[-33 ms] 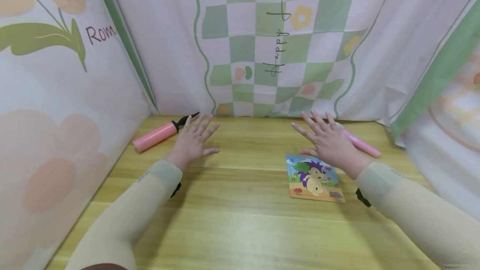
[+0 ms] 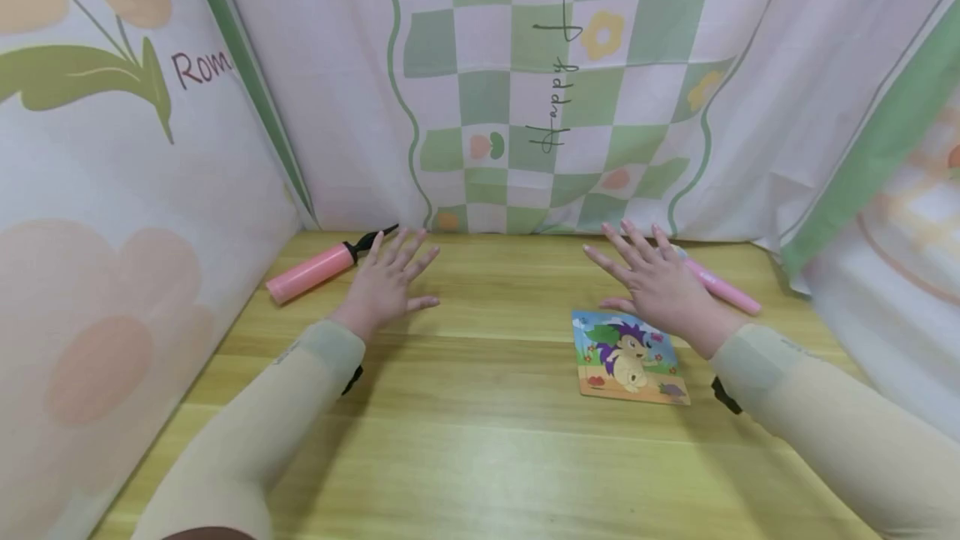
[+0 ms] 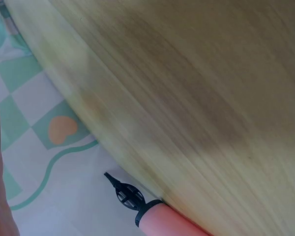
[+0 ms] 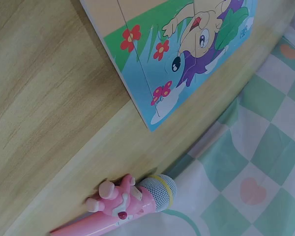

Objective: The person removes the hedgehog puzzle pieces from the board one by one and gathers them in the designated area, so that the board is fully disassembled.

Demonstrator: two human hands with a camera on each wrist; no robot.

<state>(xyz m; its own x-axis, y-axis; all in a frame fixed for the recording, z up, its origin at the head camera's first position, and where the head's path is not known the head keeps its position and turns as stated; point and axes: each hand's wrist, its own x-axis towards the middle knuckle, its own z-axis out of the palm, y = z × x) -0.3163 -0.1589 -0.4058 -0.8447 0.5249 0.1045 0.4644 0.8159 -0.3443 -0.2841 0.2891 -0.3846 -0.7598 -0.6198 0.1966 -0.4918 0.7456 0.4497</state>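
Note:
My left hand (image 2: pixel 386 286), fingers spread and palm down, is held over the wooden table with nothing in it. Just left of it lies a pink balloon pump (image 2: pixel 311 272) with a black nozzle, seen larger in the left wrist view as a pump (image 3: pixel 169 221). My right hand (image 2: pixel 663 294) is also spread, overlapping the top right corner of a square hedgehog puzzle (image 2: pixel 626 361). Partly behind that hand rests a pink toy microphone (image 2: pixel 723 286). In the right wrist view, the microphone (image 4: pixel 120 206) shows a grey mesh head and a small pink animal figure.
A wooden table (image 2: pixel 450 440) carries these things. Along its back edge hangs a white cloth (image 2: pixel 480 90) with green checks and flowers. Printed fabric (image 2: pixel 112 232) stands along the left side, and more cloth (image 2: pixel 885 315) hangs on the right.

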